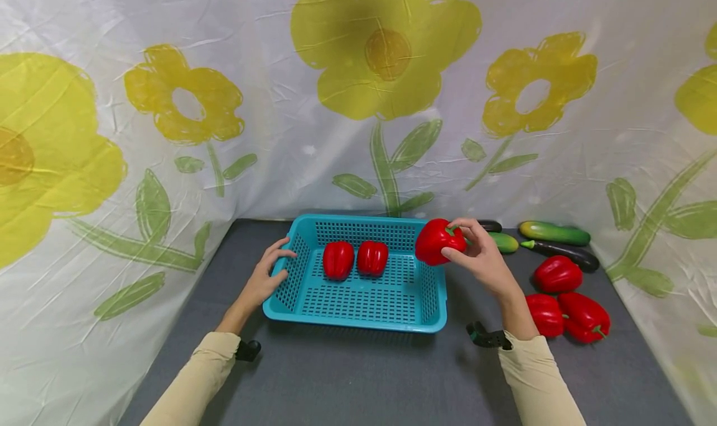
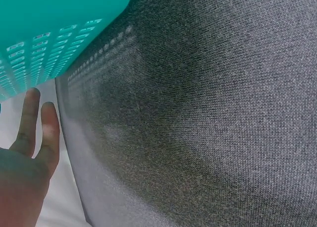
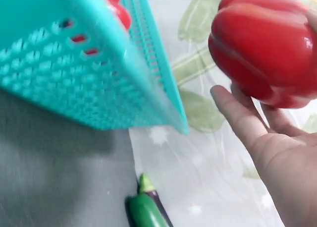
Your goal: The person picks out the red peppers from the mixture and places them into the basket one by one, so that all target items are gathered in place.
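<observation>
My right hand [image 1: 480, 255] holds a red bell pepper [image 1: 435, 242] by its side, thumb and fingers around it, with the green stem facing the hand. The pepper hangs over the right rim of a turquoise plastic basket [image 1: 358, 324]; the right wrist view shows its lobed underside. Two more red bell peppers, a left one [image 1: 338, 261] and a right one [image 1: 372, 258], lie inside the basket. My left hand [image 1: 266, 275] rests at the basket's left rim with fingers spread. In the left wrist view two straight fingers [image 2: 49, 130] show beside the perforated wall.
To the right on the dark grey table [image 1: 358, 376] lie three red bell peppers [image 1: 557, 274] in a cluster. Behind them are green-yellow zucchini [image 1: 554, 231] and dark eggplants [image 1: 566, 254]. A flower-printed white sheet [image 1: 313, 164] hangs along the back and sides.
</observation>
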### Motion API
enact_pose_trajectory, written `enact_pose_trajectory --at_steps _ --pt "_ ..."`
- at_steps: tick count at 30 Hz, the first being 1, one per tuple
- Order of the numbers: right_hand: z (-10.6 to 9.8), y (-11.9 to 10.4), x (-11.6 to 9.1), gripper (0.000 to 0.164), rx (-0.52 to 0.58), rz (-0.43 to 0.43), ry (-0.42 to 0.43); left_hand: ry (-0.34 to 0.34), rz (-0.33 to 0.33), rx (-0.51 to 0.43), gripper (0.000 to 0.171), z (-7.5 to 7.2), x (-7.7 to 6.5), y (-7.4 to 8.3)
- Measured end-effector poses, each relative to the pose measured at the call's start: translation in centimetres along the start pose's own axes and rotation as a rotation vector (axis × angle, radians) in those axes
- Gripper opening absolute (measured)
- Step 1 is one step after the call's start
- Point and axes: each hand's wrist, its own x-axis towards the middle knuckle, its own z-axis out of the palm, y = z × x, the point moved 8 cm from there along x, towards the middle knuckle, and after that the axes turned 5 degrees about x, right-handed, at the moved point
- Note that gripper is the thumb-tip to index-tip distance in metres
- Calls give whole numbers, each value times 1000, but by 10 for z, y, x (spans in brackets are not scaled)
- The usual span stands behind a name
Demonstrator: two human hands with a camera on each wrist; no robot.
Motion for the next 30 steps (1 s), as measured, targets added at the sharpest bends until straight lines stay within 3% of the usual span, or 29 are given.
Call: enact_pose_trajectory --at_steps 10,22,30 --pt "14 4 10 44 210 39 39 0 -25 6 31 2 -1 -7" --pt "32 5 20 41 331 69 93 10 -23 -1 34 1 -1 1" --pt "46 8 26 38 367 122 65 7 -18 2 32 1 0 -1"
